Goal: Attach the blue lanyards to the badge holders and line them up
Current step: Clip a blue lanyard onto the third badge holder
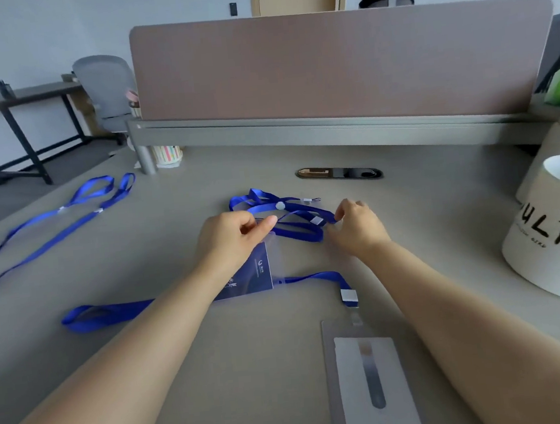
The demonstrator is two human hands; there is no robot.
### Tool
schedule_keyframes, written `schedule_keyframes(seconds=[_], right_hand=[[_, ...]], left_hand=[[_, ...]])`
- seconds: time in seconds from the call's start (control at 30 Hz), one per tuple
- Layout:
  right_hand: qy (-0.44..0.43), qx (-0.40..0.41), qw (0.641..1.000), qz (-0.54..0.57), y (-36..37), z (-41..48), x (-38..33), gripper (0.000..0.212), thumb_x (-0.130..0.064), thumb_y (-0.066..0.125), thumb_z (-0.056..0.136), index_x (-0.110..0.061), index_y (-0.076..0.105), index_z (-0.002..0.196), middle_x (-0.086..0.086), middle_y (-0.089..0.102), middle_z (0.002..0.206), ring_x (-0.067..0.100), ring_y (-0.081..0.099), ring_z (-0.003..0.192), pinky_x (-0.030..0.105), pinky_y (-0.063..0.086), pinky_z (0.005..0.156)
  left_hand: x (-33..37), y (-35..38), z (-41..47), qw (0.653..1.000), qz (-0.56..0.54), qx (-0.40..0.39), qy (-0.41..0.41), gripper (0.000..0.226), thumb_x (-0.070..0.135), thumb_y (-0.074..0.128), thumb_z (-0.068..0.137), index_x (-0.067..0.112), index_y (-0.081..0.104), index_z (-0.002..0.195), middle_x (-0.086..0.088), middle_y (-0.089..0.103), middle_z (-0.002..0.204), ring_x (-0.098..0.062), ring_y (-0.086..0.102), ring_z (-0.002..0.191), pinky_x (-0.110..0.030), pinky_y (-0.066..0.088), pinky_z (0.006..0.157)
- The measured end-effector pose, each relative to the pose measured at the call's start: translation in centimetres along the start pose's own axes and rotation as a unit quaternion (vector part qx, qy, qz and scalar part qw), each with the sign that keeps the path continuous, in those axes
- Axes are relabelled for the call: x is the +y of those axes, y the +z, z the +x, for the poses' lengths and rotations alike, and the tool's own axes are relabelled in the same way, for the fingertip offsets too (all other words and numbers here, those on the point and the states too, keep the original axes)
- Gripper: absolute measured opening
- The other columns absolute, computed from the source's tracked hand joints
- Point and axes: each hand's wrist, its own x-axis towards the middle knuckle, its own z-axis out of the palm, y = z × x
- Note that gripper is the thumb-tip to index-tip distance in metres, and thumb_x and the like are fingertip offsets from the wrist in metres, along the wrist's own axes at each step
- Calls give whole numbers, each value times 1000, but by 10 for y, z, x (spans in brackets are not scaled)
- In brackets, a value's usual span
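Note:
A tangled blue lanyard [295, 225] lies in the middle of the desk. My left hand [231, 238] pinches its thin end loop at the left, over a clear badge holder with a dark blue card [260, 271]. My right hand [358, 226] pinches the strap at the right side of the tangle. A second blue lanyard [110, 313] runs under my left forearm and ends in a white clip on a grey badge holder [370, 381] near the front edge. Two more blue lanyards [67, 218] lie stretched out at the far left.
A white cylindrical box with black lettering [554, 236] stands at the right. A pinkish divider panel [343, 65] closes off the back of the desk, with a cable port [340, 173] before it. A person sits behind the panel. A striped cup [167, 154] stands at the back left.

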Motion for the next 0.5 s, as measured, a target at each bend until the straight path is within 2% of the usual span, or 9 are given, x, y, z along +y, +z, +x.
schedule_keyframes(seconds=[0.07, 0.13, 0.23, 0.3, 0.4, 0.5], right_hand=[[-7, 6, 1000, -19, 1, 5, -1, 38, -25, 56, 86, -13, 48, 120, 11, 48, 126, 30, 46, 114, 37, 44, 88], [-13, -8, 999, -36, 2, 8, -3, 41, -20, 54, 87, -14, 46, 127, 11, 47, 130, 31, 41, 121, 38, 42, 95], [-23, 5, 1000, -21, 6, 7, -1, 31, -8, 50, 86, -13, 57, 116, 13, 59, 118, 31, 54, 108, 34, 47, 85], [-31, 18, 999, 1, 7, 3, 1, 28, -4, 50, 84, -11, 62, 108, 14, 64, 111, 31, 58, 101, 31, 47, 81], [-42, 28, 997, 57, 5, -1, 4, 25, -6, 56, 83, -11, 62, 107, 10, 67, 101, 27, 60, 93, 29, 47, 78], [-45, 13, 987, 153, 2, -6, 1, 22, -15, 62, 85, -15, 57, 107, 2, 61, 91, 18, 57, 85, 25, 46, 72]], left_hand=[[1, -2, -2, 1000, -8, -9, -4, 49, 41, 59, 85, 10, 44, 49, -11, 49, 51, -19, 34, 49, -28, 27, 52], [2, -3, -3, 1000, -5, -18, -7, 48, 41, 57, 86, 1, 56, 59, -13, 51, 55, -21, 36, 51, -29, 30, 55], [0, -2, -6, 1000, 10, -11, -9, 46, 41, 55, 87, 3, 61, 62, -1, 39, 43, -14, 35, 43, -22, 28, 48], [-4, 1, -7, 1000, 11, -4, -11, 44, 40, 54, 88, 6, 63, 62, -2, 46, 44, -13, 36, 40, -18, 25, 44], [-7, 5, -8, 1000, 29, 2, 1, 40, 36, 55, 88, 4, 64, 67, -11, 60, 58, -18, 43, 50, -28, 34, 53], [-10, 5, -10, 999, 24, 19, 32, 34, 31, 59, 86, 6, 58, 64, 1, 54, 55, -21, 47, 55, -31, 42, 60]])
